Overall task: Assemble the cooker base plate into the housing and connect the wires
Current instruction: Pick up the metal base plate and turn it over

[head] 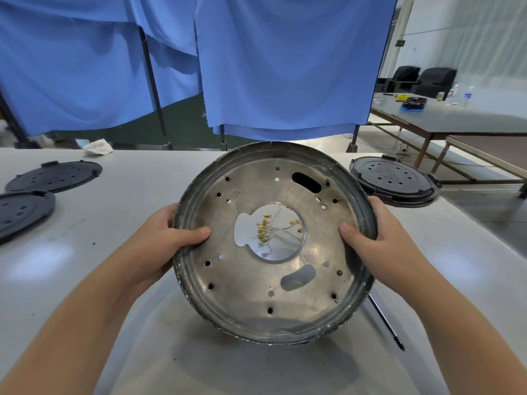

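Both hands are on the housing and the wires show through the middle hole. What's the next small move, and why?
Probably set the housing down flat on the table. Both the left hand and right hand grip its rim and hold it tilted, so neither is free to reach the wires bunched in the centre hole.

Counted around the housing (273, 243): 2 hands | 2 black plates left | 1 black-plate stack right | 1 rag far-left
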`<action>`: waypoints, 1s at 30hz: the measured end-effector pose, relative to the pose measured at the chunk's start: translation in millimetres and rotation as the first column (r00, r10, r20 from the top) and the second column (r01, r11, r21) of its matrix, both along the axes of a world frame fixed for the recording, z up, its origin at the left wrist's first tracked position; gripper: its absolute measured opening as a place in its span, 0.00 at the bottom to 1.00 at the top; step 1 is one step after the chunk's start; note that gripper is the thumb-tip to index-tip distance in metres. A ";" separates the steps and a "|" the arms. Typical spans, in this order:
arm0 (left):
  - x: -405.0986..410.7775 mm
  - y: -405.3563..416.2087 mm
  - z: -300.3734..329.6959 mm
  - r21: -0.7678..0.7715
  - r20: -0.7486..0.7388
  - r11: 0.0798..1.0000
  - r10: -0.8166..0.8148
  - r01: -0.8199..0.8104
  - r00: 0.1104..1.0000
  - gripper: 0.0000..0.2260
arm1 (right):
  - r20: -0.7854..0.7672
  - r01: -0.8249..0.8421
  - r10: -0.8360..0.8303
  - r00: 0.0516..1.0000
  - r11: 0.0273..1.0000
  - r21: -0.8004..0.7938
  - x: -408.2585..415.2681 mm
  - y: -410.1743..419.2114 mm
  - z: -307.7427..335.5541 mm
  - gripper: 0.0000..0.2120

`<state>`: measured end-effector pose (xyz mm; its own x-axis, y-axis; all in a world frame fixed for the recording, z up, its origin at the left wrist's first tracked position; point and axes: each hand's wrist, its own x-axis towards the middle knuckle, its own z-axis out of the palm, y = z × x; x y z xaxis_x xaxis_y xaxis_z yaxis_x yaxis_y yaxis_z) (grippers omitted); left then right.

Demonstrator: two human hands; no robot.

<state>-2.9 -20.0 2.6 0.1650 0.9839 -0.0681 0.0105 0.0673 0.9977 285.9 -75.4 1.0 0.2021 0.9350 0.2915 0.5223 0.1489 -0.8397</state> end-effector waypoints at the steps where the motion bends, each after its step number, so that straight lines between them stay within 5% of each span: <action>1: 0.0 -0.4 0.3 0.001 0.000 1.000 -0.003 0.003 1.000 0.11 | 0.002 0.000 0.000 1.000 1.000 0.001 0.3 -0.1 -0.3 0.10; 8: -1.0 -3.3 3.2 0.034 0.007 0.999 0.007 -0.008 1.000 0.11 | -0.036 0.001 0.001 0.999 0.999 0.032 -1.3 -1.6 0.6 0.09; 16: 7.1 -9.4 6.9 0.088 0.009 0.993 0.080 -0.080 0.997 0.13 | -0.298 -0.046 0.044 0.954 0.999 -0.003 10.3 1.3 5.9 0.15; 30: 15.8 -17.9 4.3 0.152 -0.046 0.975 0.170 -0.161 0.984 0.16 | -0.371 -0.081 0.066 0.926 0.996 -0.024 15.5 4.9 2.2 0.15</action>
